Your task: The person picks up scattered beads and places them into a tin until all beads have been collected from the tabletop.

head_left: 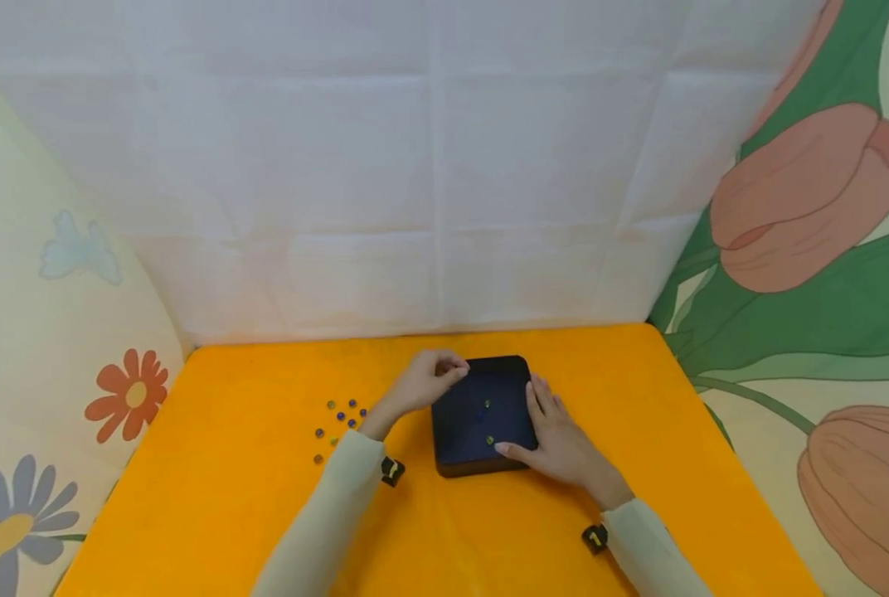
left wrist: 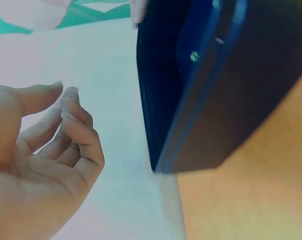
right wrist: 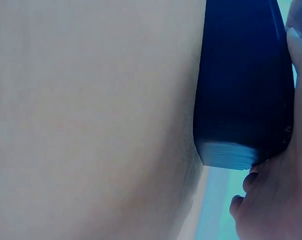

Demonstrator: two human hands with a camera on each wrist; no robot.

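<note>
Tray (head_left: 452, 439) on orange cloth (head_left: 191, 497) was gripped by R hand (head_left: 566, 448), prob. for steadying; L hand (head_left: 424, 383) was curled over far-L corner, contents unclear; loose marbles (head_left: 341, 416) were set L-side, pres. for reach.

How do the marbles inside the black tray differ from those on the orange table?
The tray marbles are fewer than the table marbles. The tray marbles sit within the black tray; the table marbles lie left of it on the orange table. Both groups include blue and green.
</note>
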